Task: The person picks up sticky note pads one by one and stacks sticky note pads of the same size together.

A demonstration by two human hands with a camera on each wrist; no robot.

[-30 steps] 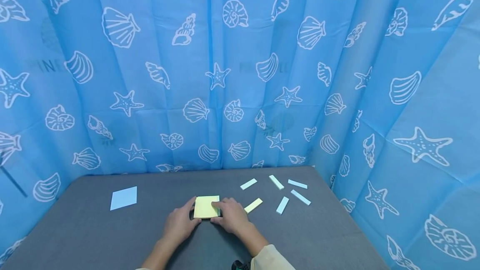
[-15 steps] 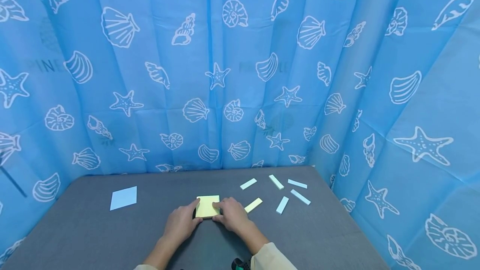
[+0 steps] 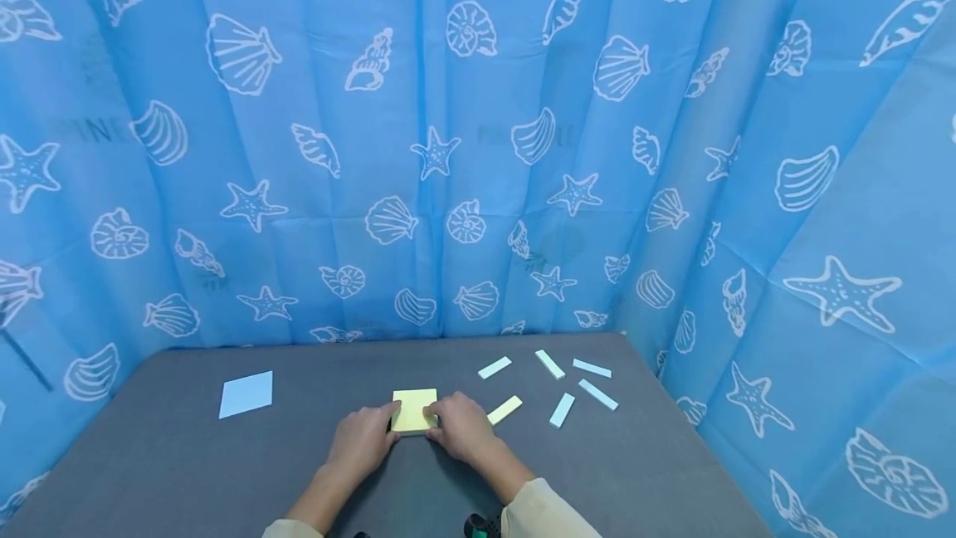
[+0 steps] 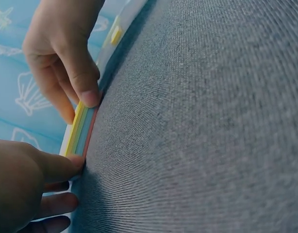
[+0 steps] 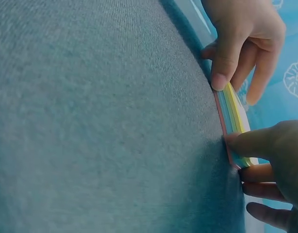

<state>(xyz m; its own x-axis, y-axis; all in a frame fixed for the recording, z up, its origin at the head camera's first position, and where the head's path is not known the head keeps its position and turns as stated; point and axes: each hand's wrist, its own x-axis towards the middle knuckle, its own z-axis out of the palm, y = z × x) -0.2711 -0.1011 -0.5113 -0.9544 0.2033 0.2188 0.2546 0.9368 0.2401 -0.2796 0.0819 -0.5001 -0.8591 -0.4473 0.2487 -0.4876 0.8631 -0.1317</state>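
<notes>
At the bottom edge of the frame, cream sleeves [image 3: 548, 511] run up to a person's wrists, with a small dark device [image 3: 480, 526] by the right one. Just above, at lower centre, the left hand [image 3: 360, 443] and the right hand [image 3: 465, 428] grasp a square stack of notes [image 3: 412, 413] from opposite sides, thumbs at its near edge. The stack lies flat on the grey worktop [image 3: 187, 480], yellow uppermost; both wrist views show its edge banded yellow, green and blue, with a reddish layer at the bottom.

Right of the right hand, a yellow strip [image 3: 505, 410] lies slanted, and beyond it towards the lower right are a pale blue strip [image 3: 563, 410] and a slanted blue strip [image 3: 598, 394]. At lower left, well apart from the hands, lies a light blue square [image 3: 246, 394]. Farther back on the right are another blue strip [image 3: 592, 368] and two pale green strips [image 3: 549, 364]. Behind everything hangs a blue curtain [image 3: 478, 173] printed with white shells and starfish.
</notes>
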